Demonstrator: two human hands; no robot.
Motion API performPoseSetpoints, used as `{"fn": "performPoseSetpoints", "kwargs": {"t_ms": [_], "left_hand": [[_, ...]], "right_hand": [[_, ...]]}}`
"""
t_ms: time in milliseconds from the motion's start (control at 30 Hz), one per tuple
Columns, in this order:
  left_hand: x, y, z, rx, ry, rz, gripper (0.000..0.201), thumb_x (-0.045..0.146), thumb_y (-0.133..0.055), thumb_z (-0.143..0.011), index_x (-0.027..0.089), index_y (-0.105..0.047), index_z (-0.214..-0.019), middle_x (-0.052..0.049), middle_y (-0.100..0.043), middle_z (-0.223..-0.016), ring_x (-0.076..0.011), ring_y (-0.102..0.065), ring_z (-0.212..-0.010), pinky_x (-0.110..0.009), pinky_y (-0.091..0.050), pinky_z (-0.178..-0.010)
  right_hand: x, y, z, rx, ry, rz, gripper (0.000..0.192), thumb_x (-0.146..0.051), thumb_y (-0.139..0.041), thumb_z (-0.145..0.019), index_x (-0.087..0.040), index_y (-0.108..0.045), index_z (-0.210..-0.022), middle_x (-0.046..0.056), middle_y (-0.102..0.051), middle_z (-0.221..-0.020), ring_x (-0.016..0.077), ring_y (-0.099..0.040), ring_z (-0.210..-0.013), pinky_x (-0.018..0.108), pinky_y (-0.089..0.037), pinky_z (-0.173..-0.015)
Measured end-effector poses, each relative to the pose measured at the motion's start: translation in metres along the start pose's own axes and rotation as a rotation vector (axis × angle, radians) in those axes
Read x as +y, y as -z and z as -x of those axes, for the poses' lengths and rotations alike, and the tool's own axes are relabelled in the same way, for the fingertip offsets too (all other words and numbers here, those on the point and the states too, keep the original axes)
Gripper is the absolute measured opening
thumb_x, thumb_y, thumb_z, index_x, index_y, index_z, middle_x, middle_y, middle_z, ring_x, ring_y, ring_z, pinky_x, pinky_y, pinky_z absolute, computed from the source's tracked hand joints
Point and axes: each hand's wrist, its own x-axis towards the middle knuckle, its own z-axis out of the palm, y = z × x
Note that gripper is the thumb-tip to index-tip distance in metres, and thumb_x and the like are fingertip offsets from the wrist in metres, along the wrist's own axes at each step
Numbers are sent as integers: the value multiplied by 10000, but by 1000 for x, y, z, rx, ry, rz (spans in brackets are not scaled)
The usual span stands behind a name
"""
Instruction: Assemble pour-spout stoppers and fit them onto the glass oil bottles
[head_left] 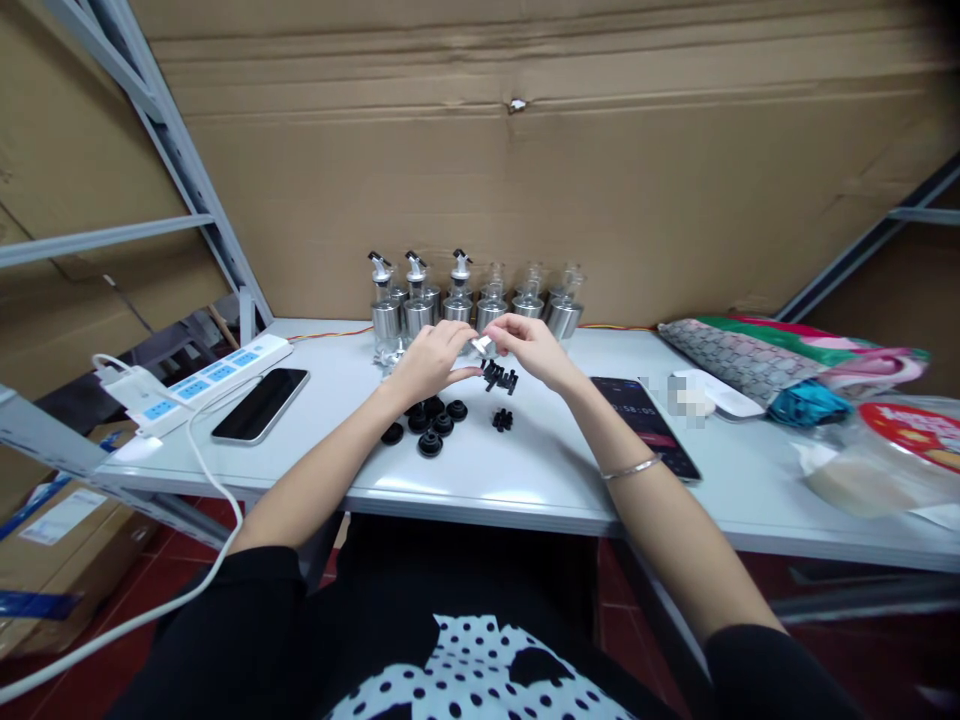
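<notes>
A small silvery piece (pixel 482 344) is pinched between my left hand (pixel 433 358) and my right hand (pixel 531 345), above the middle of the white table. Its exact shape is partly covered by my fingers. My left thumb sticks out toward a cluster of small black parts (pixel 499 376) under my hands. Closer to me lie another small black bunch (pixel 502 420) and several round black stoppers (pixel 430 443). Near my left hand, several silvery pieces (pixel 388 355) rest on the table, partly hidden by it.
Glass bottles with metal sleeves (pixel 528 308) line the cardboard backing; three front ones carry pourers (pixel 416 266). At left are a phone (pixel 261 405) and a power strip (pixel 217 378). A second phone (pixel 646 428), a patterned bag (pixel 742 358) and a plastic tub (pixel 885 460) occupy the right.
</notes>
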Motion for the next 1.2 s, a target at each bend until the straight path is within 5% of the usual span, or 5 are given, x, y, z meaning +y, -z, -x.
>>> {"fn": "performPoseSetpoints", "kwargs": {"t_ms": [300, 1200], "left_hand": [[-1, -2, 0, -111, -53, 5, 506, 627, -462, -823, 135, -545, -903, -72, -626, -834, -205, -576, -811, -298, -344, -708], [-2, -5, 1, -29, -118, 25, 504, 613, -427, -848, 170, -491, -615, -21, -594, -576, -134, -547, -526, -279, -347, -587]], "right_hand": [[-7, -6, 4, -82, -30, -22, 411, -548, -646, -690, -141, -604, -724, 10, -573, -625, 103, -478, -569, 248, -396, -570], [-11, -11, 6, -105, -34, -75, 477, -627, -629, -681, -184, -462, -630, -42, -520, -485, 79, -456, -463, 232, -362, -508]]}}
